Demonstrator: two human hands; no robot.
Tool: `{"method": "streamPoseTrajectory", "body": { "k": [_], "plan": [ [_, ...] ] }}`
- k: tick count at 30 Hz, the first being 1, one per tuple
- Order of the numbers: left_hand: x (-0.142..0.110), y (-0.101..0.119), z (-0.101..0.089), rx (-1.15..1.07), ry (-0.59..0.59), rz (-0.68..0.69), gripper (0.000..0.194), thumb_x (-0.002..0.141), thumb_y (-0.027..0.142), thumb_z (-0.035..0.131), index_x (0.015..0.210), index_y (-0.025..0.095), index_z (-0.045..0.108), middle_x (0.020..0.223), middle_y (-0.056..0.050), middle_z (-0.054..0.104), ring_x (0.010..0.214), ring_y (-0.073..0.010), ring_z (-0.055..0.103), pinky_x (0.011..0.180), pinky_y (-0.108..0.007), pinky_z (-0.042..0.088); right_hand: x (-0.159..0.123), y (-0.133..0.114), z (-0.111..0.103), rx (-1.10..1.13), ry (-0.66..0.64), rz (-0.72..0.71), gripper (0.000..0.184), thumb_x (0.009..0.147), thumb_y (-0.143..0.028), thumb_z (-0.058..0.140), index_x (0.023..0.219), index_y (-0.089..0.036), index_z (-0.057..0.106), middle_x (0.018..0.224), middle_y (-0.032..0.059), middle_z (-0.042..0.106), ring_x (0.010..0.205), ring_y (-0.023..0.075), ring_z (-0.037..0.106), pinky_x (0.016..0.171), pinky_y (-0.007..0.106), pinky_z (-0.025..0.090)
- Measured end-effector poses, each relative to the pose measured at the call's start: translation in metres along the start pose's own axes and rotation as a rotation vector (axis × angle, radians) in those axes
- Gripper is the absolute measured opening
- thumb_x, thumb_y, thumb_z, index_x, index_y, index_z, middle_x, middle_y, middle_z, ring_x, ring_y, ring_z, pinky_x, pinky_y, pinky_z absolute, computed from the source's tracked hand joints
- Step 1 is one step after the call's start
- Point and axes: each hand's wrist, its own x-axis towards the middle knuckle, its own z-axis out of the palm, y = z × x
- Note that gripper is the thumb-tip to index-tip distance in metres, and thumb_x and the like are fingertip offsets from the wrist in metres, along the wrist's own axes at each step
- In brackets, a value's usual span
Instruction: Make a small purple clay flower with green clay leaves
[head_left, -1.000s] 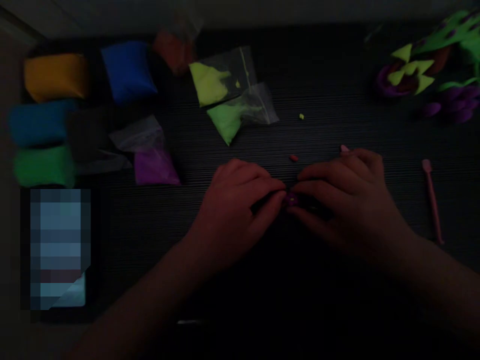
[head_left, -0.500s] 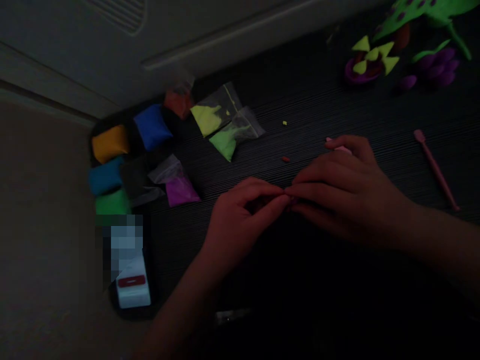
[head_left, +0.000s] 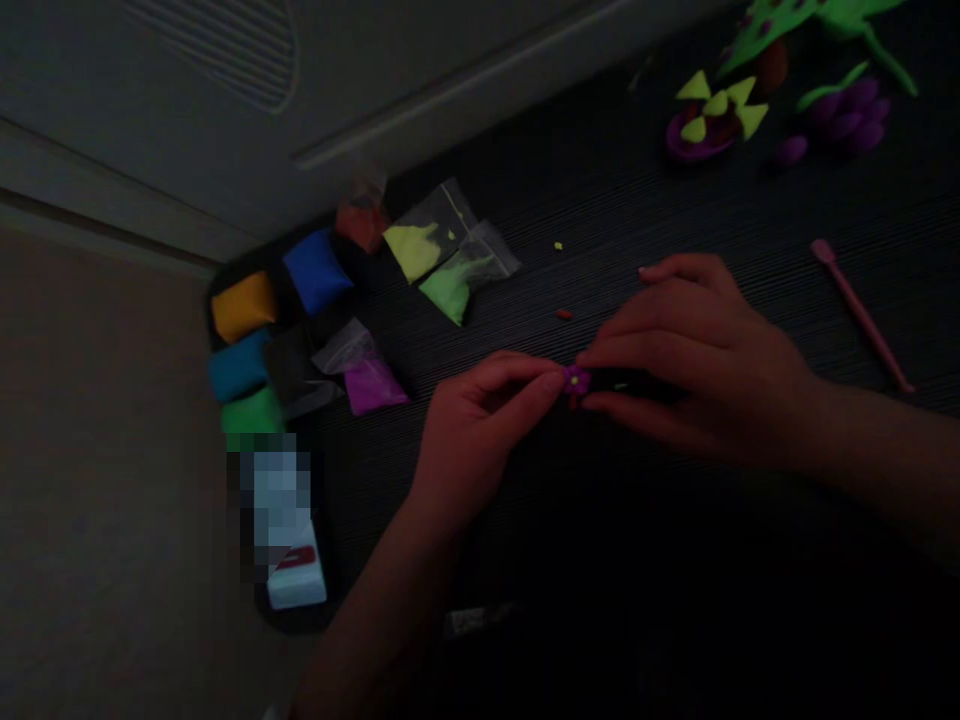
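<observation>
A small purple clay flower with a yellow centre sits between the fingertips of both hands. My left hand pinches its left edge between thumb and forefinger. On the other side, the thumb and fingertips of my right hand close around the flower's right edge. A bit of red shows just below the petals. Inside the curve of my right hand a small pale green sliver is visible; what it belongs to I cannot tell. A tiny pink tip shows by the raised finger of that hand.
Clay packets lie left, among them a blue packet, a yellow bag and a purple bag. A pink modelling tool rests right. At the back stand a purple bowl with yellow pieces and purple clay grapes.
My right fingers have spread slightly, so the flower's face and yellow centre now show. Less of the pink piece by my right hand is visible. The view has shifted a little.
</observation>
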Motion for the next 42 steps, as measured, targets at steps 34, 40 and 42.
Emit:
{"method": "streamPoseTrajectory", "body": {
  "k": [34,40,42],
  "plan": [
    [-0.0034,0.0034,0.0071,-0.135,-0.041,-0.062,0.005,0.071,0.021,0.064,0.075,0.020,0.065,0.074,0.003,0.065,0.067,-0.0074,0.057,0.061,-0.019,0.044,0.0007,-0.0027,0.0010,0.035,0.010,0.021,0.021,0.078,-0.031,0.053,0.096,-0.022,0.055,0.090,0.0005,0.063,0.086,0.0163,0.057,0.089,0.041,0.035],
    [-0.0030,0.0032,0.0067,-0.155,-0.019,-0.079,0.004,0.071,0.023,0.064,0.074,0.021,0.065,0.075,0.002,0.065,0.067,-0.0088,0.057,0.061,-0.020,0.045,0.0017,-0.0034,0.0003,0.057,0.018,0.024,0.031,0.074,-0.034,0.058,0.101,-0.019,0.054,0.090,0.0028,0.062,0.087,0.0166,0.056,0.090,0.041,0.035],
    [-0.0022,0.0022,0.0060,-0.229,-0.009,-0.100,0.004,0.071,0.023,0.064,0.074,0.022,0.065,0.075,0.003,0.065,0.067,-0.0081,0.057,0.061,-0.020,0.045,0.0022,-0.0033,0.0001,0.053,0.009,0.048,0.036,0.072,-0.037,0.060,0.102,-0.017,0.054,0.091,0.0044,0.062,0.087,0.0174,0.055,0.089,0.042,0.035]
  ]
}}
